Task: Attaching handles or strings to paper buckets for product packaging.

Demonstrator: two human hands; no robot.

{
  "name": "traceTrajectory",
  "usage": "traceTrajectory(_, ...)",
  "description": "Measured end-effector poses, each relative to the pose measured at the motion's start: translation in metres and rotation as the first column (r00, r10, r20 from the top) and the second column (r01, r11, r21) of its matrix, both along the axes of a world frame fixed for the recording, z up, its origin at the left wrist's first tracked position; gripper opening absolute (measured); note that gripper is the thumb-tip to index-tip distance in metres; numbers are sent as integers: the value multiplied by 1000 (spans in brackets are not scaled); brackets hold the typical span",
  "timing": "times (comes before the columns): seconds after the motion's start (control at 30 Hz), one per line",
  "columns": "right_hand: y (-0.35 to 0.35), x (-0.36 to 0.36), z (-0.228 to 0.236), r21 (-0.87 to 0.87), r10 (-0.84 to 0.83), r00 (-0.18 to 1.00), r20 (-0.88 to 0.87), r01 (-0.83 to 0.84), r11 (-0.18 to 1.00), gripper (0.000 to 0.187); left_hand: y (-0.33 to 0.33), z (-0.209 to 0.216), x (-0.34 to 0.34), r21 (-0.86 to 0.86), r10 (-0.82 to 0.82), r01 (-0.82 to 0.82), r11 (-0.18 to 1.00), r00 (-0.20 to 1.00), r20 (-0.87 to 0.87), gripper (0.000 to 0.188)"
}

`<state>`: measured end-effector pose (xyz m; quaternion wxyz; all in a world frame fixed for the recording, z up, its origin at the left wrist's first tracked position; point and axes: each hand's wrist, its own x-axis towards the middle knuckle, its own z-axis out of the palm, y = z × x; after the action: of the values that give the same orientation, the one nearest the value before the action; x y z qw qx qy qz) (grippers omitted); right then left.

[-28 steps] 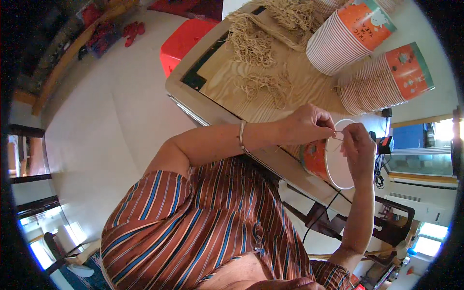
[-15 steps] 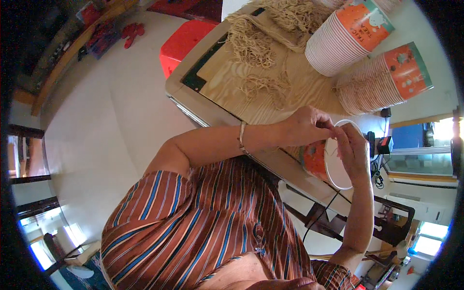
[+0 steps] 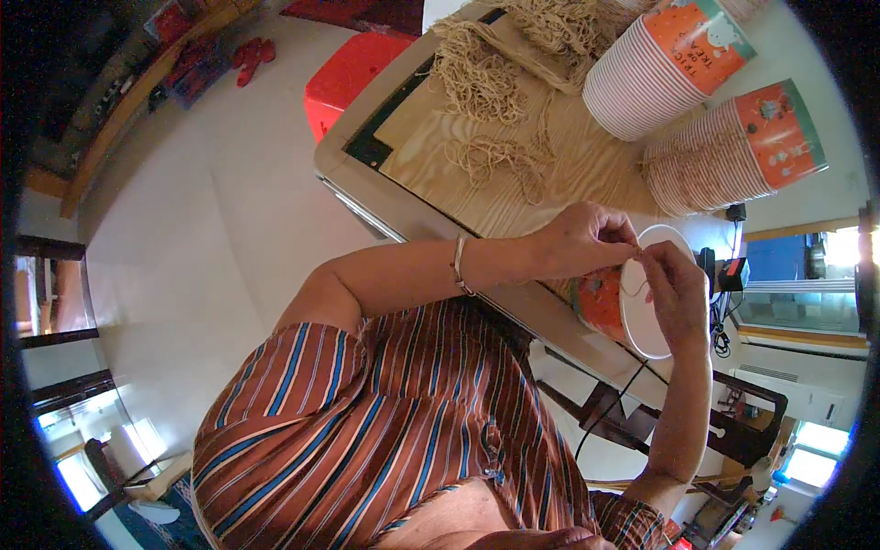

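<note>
Hands (image 3: 676, 295) closer together than before

Gap on board (image 3: 584, 167) betw. loose twine (image 3: 500, 154) & cup stacks (image 3: 646, 81); lone cup (image 3: 602, 301) blocks nr. edge

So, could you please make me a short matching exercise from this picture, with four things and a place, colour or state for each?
1. Bracelet
2. Tan string bundles
3. Right hand
4. Open cup

A. Fingertips close to the left hand's
B. Orange outside, white inside
C. Worn around the left arm
D. Lying on the wooden board

Pairs: 1-C, 2-D, 3-A, 4-B
</note>
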<state>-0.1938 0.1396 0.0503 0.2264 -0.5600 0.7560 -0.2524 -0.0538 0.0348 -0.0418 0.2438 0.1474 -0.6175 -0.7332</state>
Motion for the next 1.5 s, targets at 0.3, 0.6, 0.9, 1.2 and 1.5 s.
traceTrajectory(0.3,2,2,0,-109,135,970,-203,-160,981,8,1,-10,-1,-57,41,-47,997,995,-94,17)
traceTrajectory(0.6,1,7,-3,-167,129,955,-268,-178,970,7,0,-13,5,-159,94,-115,981,986,-135,23)
traceTrajectory(0.9,1,4,-20,-310,56,976,-210,-121,943,7,6,-34,8,-142,111,-151,978,961,-255,20)
traceTrajectory(1.2,-2,6,-20,-218,54,990,128,-25,976,9,11,-19,9,-215,165,-176,961,984,-69,24)
traceTrajectory(1.5,-5,9,-15,-232,59,998,0,-57,971,5,8,-11,11,-339,197,-225,913,974,-117,22)
